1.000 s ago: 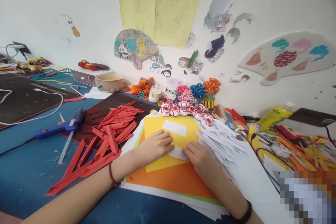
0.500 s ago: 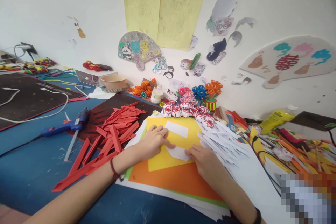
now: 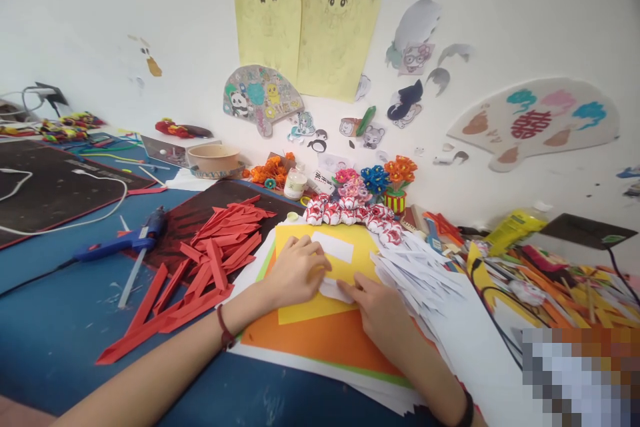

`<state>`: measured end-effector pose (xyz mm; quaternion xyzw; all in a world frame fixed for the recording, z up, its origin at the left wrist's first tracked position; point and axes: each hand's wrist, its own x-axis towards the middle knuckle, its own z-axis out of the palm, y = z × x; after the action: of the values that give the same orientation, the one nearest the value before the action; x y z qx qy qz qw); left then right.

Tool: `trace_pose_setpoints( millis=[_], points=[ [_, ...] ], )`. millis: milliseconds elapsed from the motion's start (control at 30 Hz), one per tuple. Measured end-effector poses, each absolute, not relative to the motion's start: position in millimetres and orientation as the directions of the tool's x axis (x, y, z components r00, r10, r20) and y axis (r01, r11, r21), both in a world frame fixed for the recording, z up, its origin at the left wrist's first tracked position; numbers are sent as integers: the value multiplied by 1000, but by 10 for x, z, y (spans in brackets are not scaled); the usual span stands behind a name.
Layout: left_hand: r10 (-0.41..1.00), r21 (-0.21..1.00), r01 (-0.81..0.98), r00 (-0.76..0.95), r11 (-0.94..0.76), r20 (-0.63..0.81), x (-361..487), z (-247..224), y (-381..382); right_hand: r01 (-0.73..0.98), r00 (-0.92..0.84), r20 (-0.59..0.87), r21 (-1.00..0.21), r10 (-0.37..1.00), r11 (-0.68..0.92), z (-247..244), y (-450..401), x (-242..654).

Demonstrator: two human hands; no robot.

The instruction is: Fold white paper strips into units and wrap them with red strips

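A small white paper piece [image 3: 334, 291] lies on the yellow sheet [image 3: 300, 310], folded down to a narrow shape. My left hand [image 3: 299, 271] is closed over its left end, fingers curled and fingertips at the paper's upper edge. From the right, my right hand [image 3: 376, 301] reaches in, its index finger pressing on the same piece with the other fingers bent. Both hands partly hide the paper. Just above them, a flat white rectangle of paper [image 3: 336, 247] rests on the yellow sheet. An orange sheet [image 3: 320, 343] shows beneath.
Folded red paper strips [image 3: 213, 260] are heaped to the left, beside a blue glue gun [image 3: 123, 242]. Folded white paper pieces [image 3: 417, 273] spread at the right. Red-and-white paper pieces [image 3: 350, 212] and small flower pots [image 3: 395, 199] stand behind.
The white paper has gone from lying flat to folded and narrower. My right hand has shifted left along it, and my left fingers have curled in closer. The camera view has shifted slightly.
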<state>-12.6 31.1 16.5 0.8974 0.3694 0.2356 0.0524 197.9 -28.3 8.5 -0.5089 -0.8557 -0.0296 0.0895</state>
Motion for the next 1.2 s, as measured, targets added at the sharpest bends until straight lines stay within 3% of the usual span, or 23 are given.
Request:
trace_pose_setpoints(
  millis=[133, 333, 633, 833, 1033, 1200],
  points=[
    [732, 298, 669, 606, -681, 312, -52, 146, 306, 874, -438, 212, -126, 873, 469, 65, -273, 1985],
    [761, 384, 660, 598, -646, 252, -32, 118, 331, 815, -246, 311, -447, 918, 370, 68, -216, 1964],
    [758, 582, 527, 594, -619, 269, -19, 163, 237, 648, -179, 250, -698, 952, 305, 96, -192, 1946],
    [705, 656, 397, 642, -642, 301, 16, 141, 189, 554, -209, 215, -778, 954, 297, 95, -236, 1909],
    [740, 638, 435, 581, -635, 340, 1, 150, 188, 465, -238, 93, -863, 967, 197, 151, -196, 1965],
    [743, 651, 418, 564, -634, 361, -37, 171, 216, 455, -242, 87, -869, 966, 193, 198, -193, 2036]
  ],
)
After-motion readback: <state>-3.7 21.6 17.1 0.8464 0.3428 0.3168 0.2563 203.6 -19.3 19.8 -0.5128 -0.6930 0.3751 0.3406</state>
